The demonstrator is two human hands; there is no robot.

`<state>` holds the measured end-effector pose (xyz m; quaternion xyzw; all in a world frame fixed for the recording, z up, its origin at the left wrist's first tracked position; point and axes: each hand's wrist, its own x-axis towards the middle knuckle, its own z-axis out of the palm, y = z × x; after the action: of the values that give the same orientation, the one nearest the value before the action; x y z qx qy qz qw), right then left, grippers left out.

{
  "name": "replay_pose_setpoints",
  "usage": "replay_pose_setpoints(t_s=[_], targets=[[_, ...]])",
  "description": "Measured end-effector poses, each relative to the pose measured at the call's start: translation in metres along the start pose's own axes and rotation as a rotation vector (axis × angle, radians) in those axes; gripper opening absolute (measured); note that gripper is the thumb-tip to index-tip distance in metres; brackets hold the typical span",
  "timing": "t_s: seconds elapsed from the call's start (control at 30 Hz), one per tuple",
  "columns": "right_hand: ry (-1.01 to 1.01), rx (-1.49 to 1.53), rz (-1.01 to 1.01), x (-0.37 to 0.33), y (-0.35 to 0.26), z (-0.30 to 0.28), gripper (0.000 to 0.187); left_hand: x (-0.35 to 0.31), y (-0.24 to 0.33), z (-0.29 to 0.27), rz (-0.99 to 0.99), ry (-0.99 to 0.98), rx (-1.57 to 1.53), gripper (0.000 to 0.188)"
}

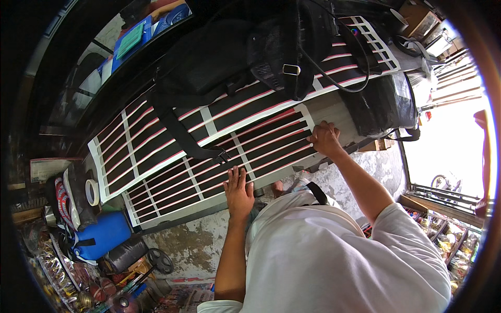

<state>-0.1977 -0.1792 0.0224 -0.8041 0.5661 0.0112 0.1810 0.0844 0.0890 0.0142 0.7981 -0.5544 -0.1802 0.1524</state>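
A black sheet [219, 180] with white and red stripes lies lengthwise on the grey bench. My left hand [239, 195] rests flat on its near edge, fingers stretched out and holding nothing. At the sheet's right end, my right hand [326, 140] is closed, with curled fingers and the thumb at the white border. A second striped sheet [136, 140] overlaps the far side of the first. On top of it lies a black bag [203, 65] with straps. One strap with a buckle [222, 155] hangs toward my left hand.
A bulky black wrapped bundle [380, 107] sits at the bench's right end. Left of the bench are a roll of tape [92, 192], a blue cylindrical container [104, 235] and a black handwheel [160, 261]. Blue folders [130, 44] stand beyond the dark far edge.
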Motion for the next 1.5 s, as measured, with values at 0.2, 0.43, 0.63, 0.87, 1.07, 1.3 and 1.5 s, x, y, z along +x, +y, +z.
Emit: replay_pose_setpoints(t_s=[0.2,0.43,0.63,0.87,1.07,1.3,1.5], targets=[[0.004,0.031,0.046,0.002,0.001,0.007,0.029,0.0,-0.001,0.001,-0.006,-0.002,-0.01,0.061],[0.066,0.073,0.043,-0.002,0.001,0.011,0.024,-0.001,-0.001,-0.002,-0.01,-0.008,-0.024,0.061],[0.109,0.179,0.153,0.004,0.0,0.008,0.028,0.001,0.004,-0.005,0.005,-0.024,0.048,0.063],[0.096,0.176,0.274,0.009,-0.022,0.01,0.032,0.022,0.018,-0.01,0.036,0.01,0.083,0.066],[0.159,0.178,0.279,0.017,-0.018,0.025,0.026,0.037,0.019,-0.003,0.067,-0.005,0.121,0.068],[0.197,0.187,0.243,0.021,-0.009,0.029,0.022,0.036,0.014,0.0,0.047,-0.039,0.116,0.069],[0.169,0.179,0.254,0.024,-0.009,0.029,0.022,0.036,0.013,0.001,0.031,-0.049,0.088,0.069]])
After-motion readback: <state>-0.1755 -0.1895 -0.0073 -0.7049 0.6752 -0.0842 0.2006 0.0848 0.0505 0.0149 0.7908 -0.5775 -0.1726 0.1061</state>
